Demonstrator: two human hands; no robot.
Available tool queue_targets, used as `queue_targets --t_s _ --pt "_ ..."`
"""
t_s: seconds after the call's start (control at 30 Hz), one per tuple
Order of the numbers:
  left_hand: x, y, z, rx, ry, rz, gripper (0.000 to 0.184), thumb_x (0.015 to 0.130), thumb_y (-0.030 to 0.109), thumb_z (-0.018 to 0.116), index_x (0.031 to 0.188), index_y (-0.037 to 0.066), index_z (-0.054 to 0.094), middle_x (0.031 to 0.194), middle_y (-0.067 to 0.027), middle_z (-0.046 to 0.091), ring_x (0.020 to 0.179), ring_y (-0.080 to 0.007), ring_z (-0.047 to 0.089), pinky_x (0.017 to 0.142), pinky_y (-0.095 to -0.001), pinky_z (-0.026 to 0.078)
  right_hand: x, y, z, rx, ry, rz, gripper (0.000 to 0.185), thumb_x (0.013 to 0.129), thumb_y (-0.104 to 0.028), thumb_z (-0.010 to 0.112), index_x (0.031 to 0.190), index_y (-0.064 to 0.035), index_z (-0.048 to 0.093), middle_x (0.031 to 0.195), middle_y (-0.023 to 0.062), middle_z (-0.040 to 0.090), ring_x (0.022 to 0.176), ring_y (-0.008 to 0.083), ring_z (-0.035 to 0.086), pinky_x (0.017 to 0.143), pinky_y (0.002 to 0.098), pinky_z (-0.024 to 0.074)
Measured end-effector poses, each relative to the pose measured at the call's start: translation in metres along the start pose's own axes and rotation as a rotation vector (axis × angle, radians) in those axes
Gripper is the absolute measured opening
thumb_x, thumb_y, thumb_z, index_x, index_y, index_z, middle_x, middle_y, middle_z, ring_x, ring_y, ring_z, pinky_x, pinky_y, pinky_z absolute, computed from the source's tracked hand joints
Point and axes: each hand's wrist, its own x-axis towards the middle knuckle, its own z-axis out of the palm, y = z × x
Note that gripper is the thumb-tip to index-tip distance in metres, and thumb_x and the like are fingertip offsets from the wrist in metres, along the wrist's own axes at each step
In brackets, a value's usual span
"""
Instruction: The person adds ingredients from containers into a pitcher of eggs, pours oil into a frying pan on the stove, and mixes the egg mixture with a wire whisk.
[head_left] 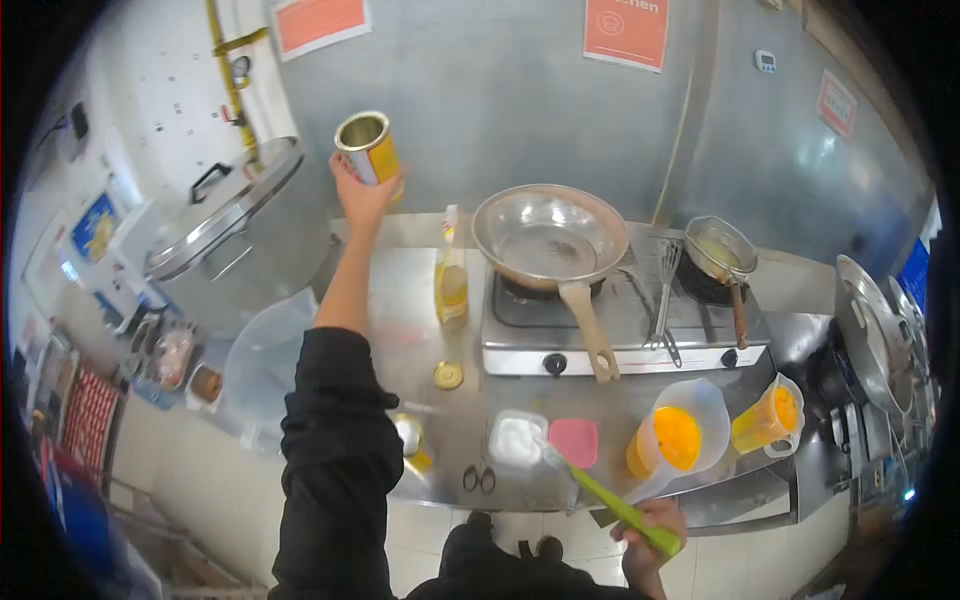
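Note:
My left hand (361, 197) is raised near the back wall, its fingers wrapped round a yellow tin can (381, 160) with an open top. In my right hand (655, 535), low at the front, is a green-handled spatula (610, 503). Its pale head reaches toward a small white tub (519, 461) holding something white; whether it touches the tub I cannot tell. Right beside that lies a pink square piece (573, 442). Further right stand a translucent jug (706, 420) with orange contents and a second measuring jug (765, 423), also with orange contents.
A frying pan (550, 235) sits on the gas stove (520, 350), alongside a whisk (664, 290) and a strainer (722, 247). An oil bottle (452, 280), a gold lid (449, 375), scissors (479, 478) and another can (413, 445) share the counter. A large pot (250, 255) stands left.

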Motion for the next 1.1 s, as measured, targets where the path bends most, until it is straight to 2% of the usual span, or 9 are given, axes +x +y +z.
queue_targets --t_s 0.1,0.17,0.2,0.43,0.6,0.77,0.9,1.03,1.1 --pt "-0.025 0.133 -0.046 0.067 -0.176 -0.004 0.080 0.050 0.019 0.079 0.114 0.004 0.034 0.105 -0.0123 0.052 0.097 -0.0237 0.052 0.084 -0.0321 0.041 0.009 -0.007 -0.026 0.066 0.043 -0.028 0.033 0.068 -0.018 0.072 0.084 -0.0059 0.046 0.069 0.0085 0.050 0.052 0.0163 0.050 0.046 0.0234 0.0410" --pt "-0.096 0.191 -0.102 0.220 -0.240 0.342 0.078 0.052 0.017 0.078 0.115 0.005 0.033 0.107 -0.0111 0.053 0.099 -0.0235 0.052 0.085 -0.0317 0.040 0.019 -0.021 -0.048 0.214 -0.005 -0.015 0.028 0.073 -0.020 0.068 0.082 -0.0059 0.045 0.069 0.0061 0.045 0.052 0.0130 0.046 0.043 0.0221 0.0386" --pt "-0.129 0.202 -0.120 0.065 -0.272 0.284 0.076 0.053 0.016 0.077 0.115 0.005 0.035 0.107 -0.0111 0.053 0.100 -0.0232 0.052 0.086 -0.0312 0.040 0.024 -0.028 -0.056 0.244 0.011 0.067 0.025 0.076 -0.022 0.064 0.083 -0.0061 0.046 0.071 0.0058 0.044 0.051 0.0116 0.045 0.040 0.0211 0.0373" --pt "-0.295 0.224 -0.234 0.343 -0.125 0.053 0.058 0.059 0.009 0.073 0.109 0.003 0.046 0.108 -0.0118 0.054 0.101 -0.0225 0.053 0.087 -0.0315 0.040 0.039 -0.036 -0.084 0.489 -0.209 0.092 0.030 0.083 -0.034 0.052 0.088 -0.0051 0.047 0.078 0.0071 0.037 0.041 0.0082 0.037 0.031 0.0180 0.0342" --pt "-0.338 0.233 -0.271 0.413 -0.046 0.034 0.054 0.062 0.009 0.072 0.108 0.002 0.046 0.107 -0.0128 0.054 0.100 -0.0229 0.053 0.087 -0.0317 0.040 0.028 -0.038 -0.079 0.640 -0.401 0.097 0.038 0.084 -0.040 0.048 0.090 -0.0023 0.047 0.086 0.0163 0.048 0.047 0.0149 0.053 0.034 0.0212 0.0421" --pt "-0.335 0.230 -0.285 0.356 -0.026 0.093 0.044 0.067 0.004 0.068 0.106 0.005 0.048 0.108 -0.0135 0.054 0.104 -0.0253 0.051 0.089 -0.0344 0.039 0.038 -0.034 -0.063 0.931 -0.882 -0.259 0.041 0.079 -0.038 0.057 0.098 -0.0023 0.050 0.079 0.0203 0.060 0.064 0.0234 0.063 0.050 0.0258 0.0507" --pt "-0.328 0.235 -0.275 0.315 -0.106 0.133 0.045 0.067 0.004 0.068 0.106 0.005 0.046 0.107 -0.0141 0.053 0.105 -0.0276 0.050 0.090 -0.0377 0.038 0.058 -0.049 -0.058 0.679 -1.043 -0.674 0.036 0.074 -0.025 0.066 0.099 -0.0034 0.054 0.085 0.0192 0.062 0.067 0.0234 0.063 0.054 0.0273 0.0502" --pt "-0.310 0.235 -0.249 0.164 -0.216 0.259 0.048 0.065 0.005 0.069 0.107 0.005 0.044 0.108 -0.0142 0.053 0.105 -0.0300 0.049 0.090 -0.0399 0.038 0.059 -0.035 -0.102 0.745 -1.060 -0.410 0.039 0.076 -0.022 0.064 0.107 -0.0034 0.049 0.094 0.0215 0.059 0.065 0.0244 0.063 0.053 0.0255 0.0492" --pt "-0.287 0.259 -0.221 0.525 -0.402 0.359 0.067 0.054 0.015 0.078 0.110 0.007 0.043 0.107 -0.0157 0.052 0.103 -0.0298 0.050 0.091 -0.0398 0.038 0.050 -0.022 -0.123 0.599 -0.796 -0.619 0.036 0.080 -0.027 0.059 0.103 -0.0047 0.046 0.091 0.0214 0.058 0.062 0.0243 0.062 0.048 0.0226 0.0467"
